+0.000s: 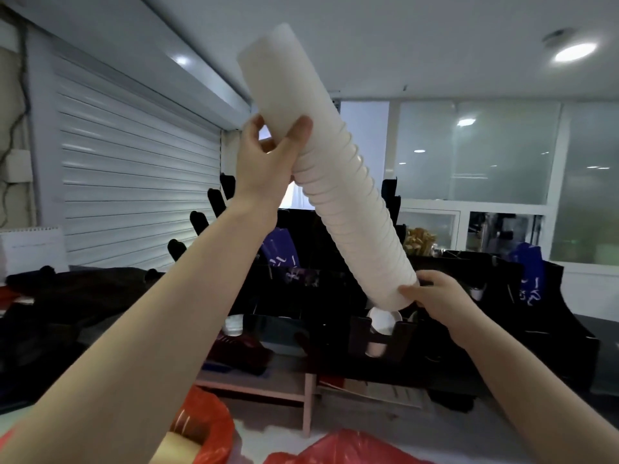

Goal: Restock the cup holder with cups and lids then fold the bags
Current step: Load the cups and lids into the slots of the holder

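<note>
White stack of cups point(338, 169), held on a slant: why? asks my workmate.

Me: It is too tall to come straight down, I judge. My left hand point(268, 162) wraps its upper half, thumb and fingers curled round it, to carry the weight. My right hand point(432, 296) grips the bottom end, fingers curled round it, to steer it at the black cup holder point(361, 339). That end hangs just above the slot where one white cup point(383, 321) sits.

Workmate: Room to swing it?

Me: Above, yes, open air up to the ceiling. Below it is tight: the slot's walls stand close on both sides, and the holder seems to sit by the counter's near edge. Red bags point(201, 426) lie below that edge, not yet folded.
</note>
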